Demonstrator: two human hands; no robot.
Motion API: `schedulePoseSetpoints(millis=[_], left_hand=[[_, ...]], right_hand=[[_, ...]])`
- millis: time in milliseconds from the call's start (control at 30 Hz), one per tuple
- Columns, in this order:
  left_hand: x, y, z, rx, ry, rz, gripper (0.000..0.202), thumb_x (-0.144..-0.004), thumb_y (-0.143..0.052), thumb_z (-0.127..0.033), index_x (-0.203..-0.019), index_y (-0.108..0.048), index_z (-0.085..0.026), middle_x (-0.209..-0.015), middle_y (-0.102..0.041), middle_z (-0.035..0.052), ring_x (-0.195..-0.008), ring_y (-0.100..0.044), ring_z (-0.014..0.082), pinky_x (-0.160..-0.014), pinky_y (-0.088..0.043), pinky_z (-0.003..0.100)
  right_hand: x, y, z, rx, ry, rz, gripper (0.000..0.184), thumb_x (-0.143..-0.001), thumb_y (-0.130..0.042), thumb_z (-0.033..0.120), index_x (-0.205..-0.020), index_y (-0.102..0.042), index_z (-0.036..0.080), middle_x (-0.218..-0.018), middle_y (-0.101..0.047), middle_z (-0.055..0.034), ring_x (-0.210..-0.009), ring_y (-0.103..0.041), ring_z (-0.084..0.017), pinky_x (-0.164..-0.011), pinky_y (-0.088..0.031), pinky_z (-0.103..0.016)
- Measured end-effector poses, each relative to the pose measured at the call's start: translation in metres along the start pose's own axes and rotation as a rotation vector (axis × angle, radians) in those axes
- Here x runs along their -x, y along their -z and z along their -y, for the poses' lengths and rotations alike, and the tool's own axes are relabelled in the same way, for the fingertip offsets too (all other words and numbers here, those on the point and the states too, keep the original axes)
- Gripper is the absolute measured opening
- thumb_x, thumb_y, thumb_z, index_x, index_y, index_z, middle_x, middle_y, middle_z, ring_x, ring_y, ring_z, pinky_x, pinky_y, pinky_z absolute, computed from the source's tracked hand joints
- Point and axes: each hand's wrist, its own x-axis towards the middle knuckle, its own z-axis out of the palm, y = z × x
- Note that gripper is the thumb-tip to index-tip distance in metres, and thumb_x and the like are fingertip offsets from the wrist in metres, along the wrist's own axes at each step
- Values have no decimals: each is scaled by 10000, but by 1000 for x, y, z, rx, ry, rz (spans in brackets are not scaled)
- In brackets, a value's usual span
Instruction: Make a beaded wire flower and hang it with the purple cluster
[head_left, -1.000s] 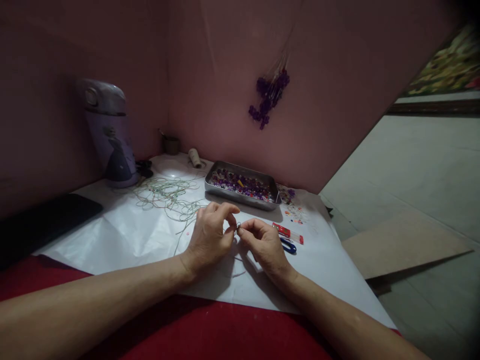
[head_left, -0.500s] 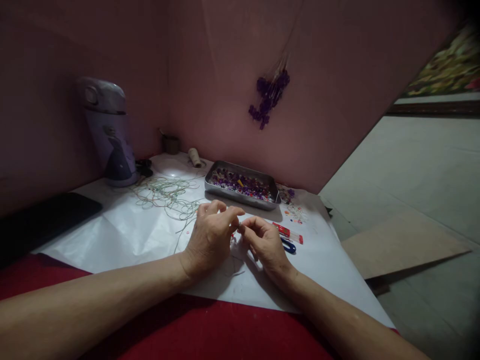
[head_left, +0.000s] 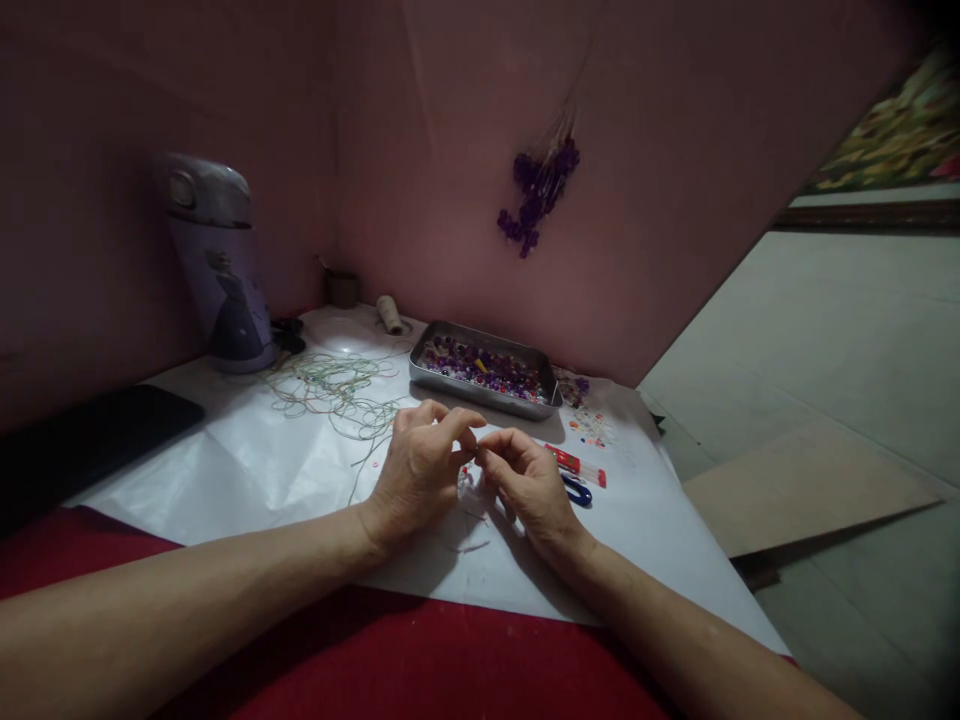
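Close together over the white paper (head_left: 247, 480), my two hands pinch at nearly the same spot. My left hand (head_left: 424, 465) has its thumb and fingers bent together; what lies between them is too small to make out. My right hand (head_left: 529, 485) pinches with thumb and forefinger, also on something too tiny to name. Just below the fingertips show a few small red and white beads (head_left: 466, 472), partly hidden by the left hand. A thin pinkish thread (head_left: 471, 547) lies on the paper beneath. A metal tray (head_left: 487, 392) of purple, red and clear beads stands beyond the hands.
Tangled green cord (head_left: 330, 390) lies left of the tray. Right of my hand are a red-capped clear case (head_left: 577, 466) and a blue-handled tool (head_left: 577, 491). A lilac bottle (head_left: 225, 270), a thread spool (head_left: 389, 315) and a black flat object (head_left: 105, 430) stand around. Purple beadwork (head_left: 536, 195) hangs on the wall.
My left hand has shifted slightly left and its fingers have dipped a little. The right hand stays almost in place. More of the thread below shows.
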Motion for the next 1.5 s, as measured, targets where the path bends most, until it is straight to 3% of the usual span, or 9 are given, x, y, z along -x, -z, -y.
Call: schedulePoseSetpoints(millis=[233,500,1033,1500], left_hand=[[-2,1,-3,156,167,22,208,-754,-615,-76,-898,-661,-219,-781,-665,19,-841,-566,222,-810,-396,410],[-4,0,1,349,330,20,119,-788,-616,-166,-803,-723,-214,-778,-656,38,-817,-594,196,-769,-476,350],[-5,0,-1,343,347,72,134,-757,-604,-110,-742,-696,-206,-731,-662,24,-763,-583,193,-729,-451,338],[-3,-1,4,277,247,94,138,-805,-579,-100,-755,-673,-188,-762,-613,24,-811,-537,190,-758,-421,343]], right_hand=[[1,1,-1,26,-19,-6,204,-765,-658,370,-740,-564,192,-551,-508,47,-427,-367,-76,-389,-257,-216],[1,0,1,45,-22,-17,212,-752,-674,377,-746,-584,185,-558,-532,37,-431,-389,-79,-386,-262,-216],[0,1,-1,40,-4,7,211,-756,-669,362,-722,-569,180,-534,-523,41,-428,-386,-75,-384,-251,-216],[1,3,0,40,-30,26,214,-728,-673,360,-702,-575,172,-524,-539,39,-406,-385,-70,-387,-268,-215]])
